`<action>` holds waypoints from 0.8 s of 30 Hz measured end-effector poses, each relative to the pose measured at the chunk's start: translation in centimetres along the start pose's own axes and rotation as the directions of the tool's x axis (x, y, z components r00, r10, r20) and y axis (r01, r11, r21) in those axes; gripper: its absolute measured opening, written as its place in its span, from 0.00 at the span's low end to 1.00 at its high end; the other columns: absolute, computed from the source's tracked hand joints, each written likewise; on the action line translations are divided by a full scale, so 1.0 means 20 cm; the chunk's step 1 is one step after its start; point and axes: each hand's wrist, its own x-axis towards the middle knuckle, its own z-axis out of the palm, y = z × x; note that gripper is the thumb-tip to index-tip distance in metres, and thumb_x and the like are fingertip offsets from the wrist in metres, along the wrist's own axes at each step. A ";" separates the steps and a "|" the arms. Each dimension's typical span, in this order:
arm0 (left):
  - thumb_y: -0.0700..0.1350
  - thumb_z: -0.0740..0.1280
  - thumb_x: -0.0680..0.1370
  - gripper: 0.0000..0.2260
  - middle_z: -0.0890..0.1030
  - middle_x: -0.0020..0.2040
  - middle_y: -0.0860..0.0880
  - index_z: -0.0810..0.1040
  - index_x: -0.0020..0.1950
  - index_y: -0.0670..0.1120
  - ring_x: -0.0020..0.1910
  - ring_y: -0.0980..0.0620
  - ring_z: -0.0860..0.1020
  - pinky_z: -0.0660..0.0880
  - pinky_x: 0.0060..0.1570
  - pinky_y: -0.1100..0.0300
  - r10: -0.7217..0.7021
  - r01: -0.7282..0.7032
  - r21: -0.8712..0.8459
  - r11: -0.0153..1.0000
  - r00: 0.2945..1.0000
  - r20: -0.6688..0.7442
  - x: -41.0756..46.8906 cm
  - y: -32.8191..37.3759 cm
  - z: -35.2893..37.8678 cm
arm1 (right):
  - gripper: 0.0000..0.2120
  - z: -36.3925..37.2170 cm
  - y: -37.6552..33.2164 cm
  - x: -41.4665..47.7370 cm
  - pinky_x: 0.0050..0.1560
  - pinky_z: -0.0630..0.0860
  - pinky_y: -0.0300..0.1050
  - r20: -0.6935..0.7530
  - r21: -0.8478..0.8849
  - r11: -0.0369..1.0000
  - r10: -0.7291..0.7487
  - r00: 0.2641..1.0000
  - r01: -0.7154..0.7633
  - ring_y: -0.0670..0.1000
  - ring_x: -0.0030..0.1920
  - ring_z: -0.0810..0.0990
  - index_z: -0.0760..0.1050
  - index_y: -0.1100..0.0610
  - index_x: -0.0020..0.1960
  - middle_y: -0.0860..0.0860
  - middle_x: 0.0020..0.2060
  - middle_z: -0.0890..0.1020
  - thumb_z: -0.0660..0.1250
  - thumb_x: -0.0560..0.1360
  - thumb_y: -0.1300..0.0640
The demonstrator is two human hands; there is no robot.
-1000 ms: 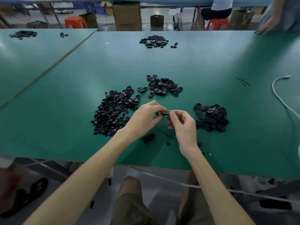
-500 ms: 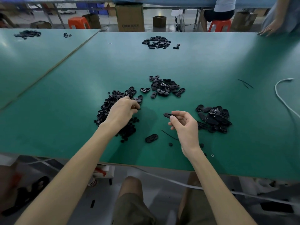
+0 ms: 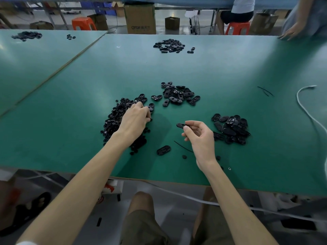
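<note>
1. Right hand [image 3: 200, 137] is raised just over the green surface [image 3: 221, 71], close to the near edge and about mid-width.
2. Its thumb and forefinger pinch one end of a black oval part [image 3: 180, 125]. The other end pokes out to the left, free. The remaining fingers are curled loosely toward the palm.
3. The part is clear of the surface, in the open gap between the left pile [image 3: 114, 119] and the right pile [image 3: 231, 129].
4. Left hand [image 3: 135, 119] is palm down on the left pile, fingers bent down into its far right side.
5. The fingertips are buried among the pieces, so I cannot tell whether they have hold of one.
6. The left pile is the biggest heap, made of small dark pieces. It sits left of centre, toward the near edge.
7. Mid pile [image 3: 177, 96] is oval shells, farther from the near edge, beyond the gap between the hands.
8. The right pile is larger ovals, just beside the right hand on its right.
9. Lone oval [image 3: 163, 150] lies flat between the forearms, near the near edge.
10. A thin strip [image 3: 182, 146] lies just right of it and passes behind the right hand.
11. A few loose bits [image 3: 184, 156] lie around the right wrist.
12. Far pile [image 3: 169, 45] lies toward the far edge, well apart from both hands.
13. A white cable [image 3: 303, 110] loops along the right edge.
</note>
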 end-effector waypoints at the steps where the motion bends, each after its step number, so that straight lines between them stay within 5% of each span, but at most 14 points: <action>1: 0.41 0.69 0.82 0.04 0.76 0.55 0.44 0.79 0.54 0.41 0.59 0.43 0.73 0.72 0.60 0.51 -0.001 0.001 -0.004 1.000 1.000 0.006 0.00 0.01 0.00 | 0.06 0.00 0.00 0.00 0.41 0.80 0.39 0.002 0.002 1.000 0.000 1.000 0.000 0.46 0.40 0.85 0.80 0.59 0.56 0.53 0.45 0.85 0.70 0.80 0.66; 5: 0.40 0.67 0.83 0.02 0.78 0.53 0.45 0.75 0.52 0.43 0.55 0.44 0.74 0.72 0.56 0.51 0.006 -0.006 -0.038 0.999 1.000 0.003 0.00 0.04 0.01 | 0.06 0.00 -0.01 0.00 0.41 0.80 0.39 0.008 0.013 1.000 -0.005 1.000 0.005 0.46 0.40 0.85 0.80 0.59 0.56 0.53 0.45 0.85 0.70 0.80 0.66; 7: 0.41 0.67 0.83 0.02 0.80 0.49 0.47 0.75 0.51 0.44 0.49 0.47 0.77 0.73 0.51 0.54 -0.032 0.035 -0.200 0.979 0.999 0.022 0.01 0.05 0.01 | 0.06 0.00 -0.01 -0.01 0.41 0.80 0.39 0.009 0.015 1.000 -0.009 1.000 0.009 0.46 0.40 0.85 0.80 0.60 0.56 0.53 0.45 0.85 0.70 0.80 0.66; 14: 0.40 0.75 0.77 0.05 0.84 0.37 0.49 0.80 0.46 0.47 0.34 0.54 0.82 0.74 0.38 0.67 0.029 0.037 -0.750 0.661 0.997 0.075 -0.03 0.23 0.04 | 0.07 0.00 -0.01 0.00 0.40 0.80 0.39 0.001 0.034 0.999 -0.014 1.000 0.014 0.47 0.40 0.85 0.80 0.59 0.55 0.51 0.43 0.84 0.71 0.79 0.66; 21: 0.44 0.75 0.78 0.04 0.85 0.38 0.50 0.82 0.48 0.45 0.35 0.55 0.81 0.73 0.34 0.64 -0.088 0.104 -0.929 0.355 0.993 0.078 -0.06 0.31 0.17 | 0.06 0.00 0.00 0.00 0.38 0.79 0.38 -0.017 0.062 0.998 -0.009 1.000 0.010 0.48 0.39 0.85 0.79 0.58 0.53 0.46 0.39 0.85 0.72 0.79 0.66; 24: 0.45 0.75 0.78 0.05 0.84 0.36 0.52 0.84 0.48 0.44 0.35 0.56 0.80 0.75 0.35 0.64 -0.147 0.099 -0.946 0.308 0.988 0.055 -0.08 0.30 0.22 | 0.06 0.01 0.00 0.00 0.39 0.79 0.38 -0.020 0.066 0.998 -0.012 1.000 0.014 0.48 0.39 0.85 0.79 0.58 0.54 0.51 0.42 0.85 0.72 0.79 0.65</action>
